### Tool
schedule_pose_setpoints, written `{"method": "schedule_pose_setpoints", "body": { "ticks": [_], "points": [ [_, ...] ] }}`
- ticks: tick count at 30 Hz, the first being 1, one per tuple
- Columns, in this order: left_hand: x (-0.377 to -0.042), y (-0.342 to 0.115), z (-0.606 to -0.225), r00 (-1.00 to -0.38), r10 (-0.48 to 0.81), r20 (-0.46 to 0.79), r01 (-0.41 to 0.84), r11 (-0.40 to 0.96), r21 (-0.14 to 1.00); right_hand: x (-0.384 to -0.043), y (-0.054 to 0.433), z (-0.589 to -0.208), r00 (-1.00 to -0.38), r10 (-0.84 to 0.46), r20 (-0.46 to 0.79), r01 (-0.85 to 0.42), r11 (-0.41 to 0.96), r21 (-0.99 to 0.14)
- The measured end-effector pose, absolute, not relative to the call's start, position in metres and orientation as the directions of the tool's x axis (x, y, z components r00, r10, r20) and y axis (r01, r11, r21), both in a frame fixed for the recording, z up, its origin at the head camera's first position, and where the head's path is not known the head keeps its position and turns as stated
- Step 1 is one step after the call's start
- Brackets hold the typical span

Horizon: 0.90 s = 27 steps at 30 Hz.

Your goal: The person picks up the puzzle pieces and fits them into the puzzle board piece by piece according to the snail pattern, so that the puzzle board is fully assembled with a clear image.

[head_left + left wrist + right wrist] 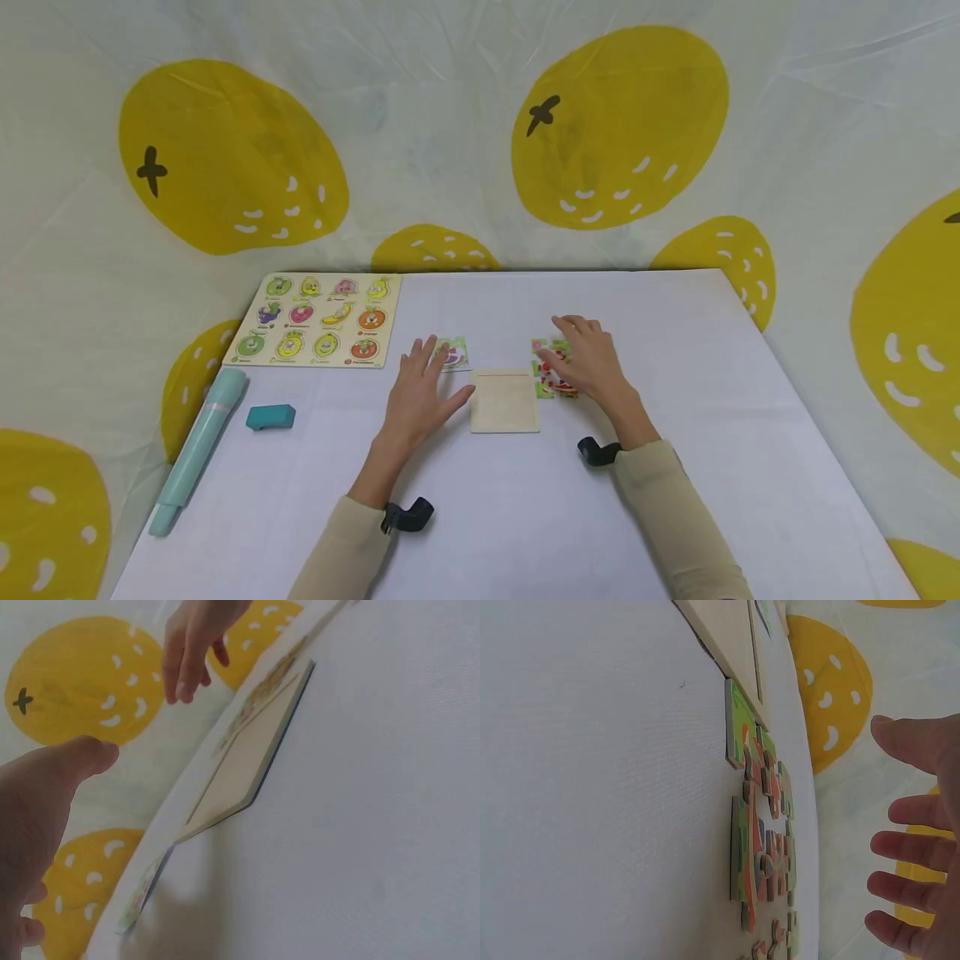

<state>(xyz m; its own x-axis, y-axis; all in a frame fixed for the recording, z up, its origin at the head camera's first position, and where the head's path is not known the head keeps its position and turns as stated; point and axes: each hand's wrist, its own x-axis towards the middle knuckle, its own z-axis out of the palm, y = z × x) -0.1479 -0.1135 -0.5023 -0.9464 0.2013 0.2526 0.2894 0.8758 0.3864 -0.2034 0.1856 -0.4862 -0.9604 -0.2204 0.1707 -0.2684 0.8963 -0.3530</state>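
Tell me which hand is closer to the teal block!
The left hand; it's right of the teal block. The right hand is farther right, by the puzzle pieces.

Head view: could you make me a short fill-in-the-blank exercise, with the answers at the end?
1. Loose puzzle pieces lie to the ____ of the wooden tray.
2. Pieces inside the tray number ____.
3. On the left hand, the digit nearest the tray is the ____.

Missing words: right; zero; thumb
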Motion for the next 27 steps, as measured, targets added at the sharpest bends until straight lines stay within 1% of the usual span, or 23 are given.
{"method": "schedule_pose_setpoints", "body": {
  "ticks": [5, 9, 19, 27],
  "points": [
    [-0.140, -0.112, -0.507, -0.951, 0.202, 0.236, 0.290, 0.849, 0.442, -0.211, 0.183, -0.488, -0.963, -0.246, 0.108, -0.268, 0.871, -0.411],
    [-0.135, -0.110, -0.512, -0.950, 0.215, 0.225, 0.298, 0.839, 0.455, -0.219, 0.184, -0.491, -0.958, -0.278, 0.073, -0.281, 0.852, -0.443],
    [-0.122, -0.101, -0.525, -0.938, 0.269, 0.221, 0.344, 0.806, 0.481, -0.233, 0.184, -0.497, -0.952, -0.305, -0.002, -0.275, 0.862, -0.426],
    [-0.120, -0.093, -0.532, -0.928, 0.328, 0.178, 0.374, 0.807, 0.457, -0.239, 0.184, -0.500, -0.942, -0.334, -0.037, -0.295, 0.874, -0.387]
  ]
}}
